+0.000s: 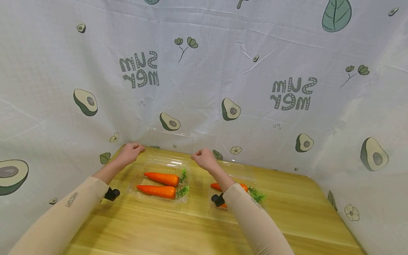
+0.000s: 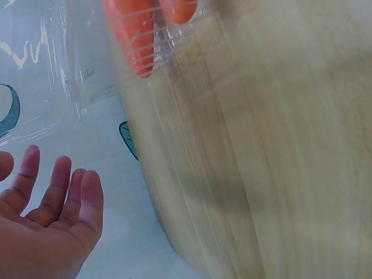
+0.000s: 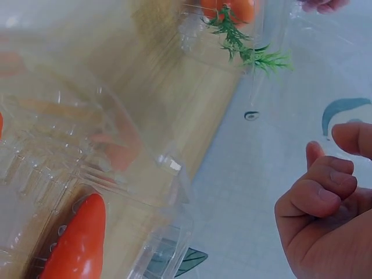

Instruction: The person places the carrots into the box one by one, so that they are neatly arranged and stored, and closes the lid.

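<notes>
In the head view, two orange carrots [image 1: 160,191] with green tops lie in a clear plastic container [image 1: 137,196]. Its clear lid [image 1: 169,132] stands raised at the back. My left hand [image 1: 130,153] is by the lid's left side; its fingers are loosely bent and apart in the left wrist view. On the right side is my right hand [image 1: 205,159], its fingers loosely curled, thumb apart. Neither visibly grips anything, and contact with the see-through lid cannot be told. Beneath my right forearm, a second clear container [image 1: 236,170] holds carrots [image 1: 243,187], partly hidden.
Both containers stand on a wooden table [image 1: 153,226]. A white curtain [image 1: 204,81] printed with avocados and leaves hangs behind and beside the table. Black wrist mounts [image 1: 112,194] show under both sleeves.
</notes>
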The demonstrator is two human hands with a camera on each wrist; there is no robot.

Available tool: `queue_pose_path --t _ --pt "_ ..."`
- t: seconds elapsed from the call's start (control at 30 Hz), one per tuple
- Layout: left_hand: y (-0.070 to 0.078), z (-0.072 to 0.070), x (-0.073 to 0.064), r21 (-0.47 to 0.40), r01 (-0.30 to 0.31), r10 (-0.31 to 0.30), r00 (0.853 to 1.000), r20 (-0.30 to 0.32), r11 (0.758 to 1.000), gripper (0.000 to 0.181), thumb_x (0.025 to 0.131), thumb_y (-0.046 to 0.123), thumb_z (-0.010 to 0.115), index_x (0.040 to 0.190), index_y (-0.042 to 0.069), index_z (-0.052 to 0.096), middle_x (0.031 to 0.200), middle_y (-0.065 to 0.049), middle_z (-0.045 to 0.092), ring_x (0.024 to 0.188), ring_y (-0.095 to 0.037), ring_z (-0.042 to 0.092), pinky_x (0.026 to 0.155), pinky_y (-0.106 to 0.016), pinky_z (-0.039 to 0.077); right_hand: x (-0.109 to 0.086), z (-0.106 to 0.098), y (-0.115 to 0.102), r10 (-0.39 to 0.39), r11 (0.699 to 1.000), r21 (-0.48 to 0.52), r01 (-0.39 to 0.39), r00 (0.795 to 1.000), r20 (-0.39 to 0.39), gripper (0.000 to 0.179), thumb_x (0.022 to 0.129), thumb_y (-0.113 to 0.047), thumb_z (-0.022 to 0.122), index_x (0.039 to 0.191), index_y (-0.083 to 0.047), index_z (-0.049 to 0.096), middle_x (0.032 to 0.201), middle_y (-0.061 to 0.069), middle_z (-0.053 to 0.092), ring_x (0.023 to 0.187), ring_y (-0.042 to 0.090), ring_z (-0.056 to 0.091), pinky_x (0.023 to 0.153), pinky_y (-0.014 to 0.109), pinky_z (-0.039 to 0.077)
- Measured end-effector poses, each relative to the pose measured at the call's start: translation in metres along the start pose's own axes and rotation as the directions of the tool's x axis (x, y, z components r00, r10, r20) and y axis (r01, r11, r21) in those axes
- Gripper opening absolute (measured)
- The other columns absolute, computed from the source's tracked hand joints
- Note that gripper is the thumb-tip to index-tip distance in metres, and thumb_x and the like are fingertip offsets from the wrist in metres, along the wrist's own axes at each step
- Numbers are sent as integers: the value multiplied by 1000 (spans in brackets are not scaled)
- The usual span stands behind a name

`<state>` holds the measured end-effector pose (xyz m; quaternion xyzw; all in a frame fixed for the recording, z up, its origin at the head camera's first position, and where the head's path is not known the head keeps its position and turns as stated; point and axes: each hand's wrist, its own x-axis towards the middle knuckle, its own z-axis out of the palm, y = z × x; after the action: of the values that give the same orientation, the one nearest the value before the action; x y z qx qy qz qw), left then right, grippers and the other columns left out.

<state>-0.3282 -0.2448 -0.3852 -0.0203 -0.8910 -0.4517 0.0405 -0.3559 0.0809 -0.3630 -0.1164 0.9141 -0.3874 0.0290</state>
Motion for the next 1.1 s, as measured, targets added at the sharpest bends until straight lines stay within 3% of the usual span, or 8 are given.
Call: queue_pose_path --t 0.13,0.27,0.47,0.6,0.83,1.1 --pt "-2 0 -1 -27 2 -1 1000 15 1000 44 109 27 39 129 -4 62 132 -27 57 109 -37 55 82 -39 51 0 0 1 -6 1000 9 6 1000 0 20 96 -22 64 81 -9 66 70 0 51 59 15 39 57 30 34" --pt "-3 0 -2 -46 1 0 1000 16 999 44 109 27 39 129 -4 62 129 -26 58 114 -37 55 84 -38 52 -1 0 1 -12 1000 4 12 1000 3 20 96 -22 64 81 -9 65 67 -1 46 59 15 38 57 30 33" --pt "-4 0 -5 -93 15 -14 1000 15 996 44 109 28 39 128 -5 62 125 -25 57 118 -38 54 90 -45 53 -5 -1 1 -27 1000 -3 27 1000 7 20 96 -21 63 90 -4 69 73 0 50 65 16 42 61 31 35" --pt "-5 1 -6 -115 17 -17 1000 7 993 46 109 31 40 127 -5 62 123 -24 59 116 -37 55 86 -40 53 -8 -2 0 -32 999 -5 32 999 10 22 96 -19 61 96 1 70 74 1 50 65 17 42 61 31 36" --pt "-9 1 -8 -126 8 -8 1000 0 992 49 110 34 38 126 -5 63 122 -25 62 111 -35 57 80 -32 53 -10 -2 1 -42 999 -15 42 999 14 23 96 -19 58 87 0 67 66 -1 42 59 15 36 58 30 32" --pt "-12 1 -13 -130 -6 6 1000 5 992 52 110 36 37 125 -6 63 126 -26 63 118 -39 57 84 -36 54 -16 -2 3 -50 998 26 49 998 37 20 95 -18 58 91 -3 70 66 -2 43 55 13 32 56 29 32"
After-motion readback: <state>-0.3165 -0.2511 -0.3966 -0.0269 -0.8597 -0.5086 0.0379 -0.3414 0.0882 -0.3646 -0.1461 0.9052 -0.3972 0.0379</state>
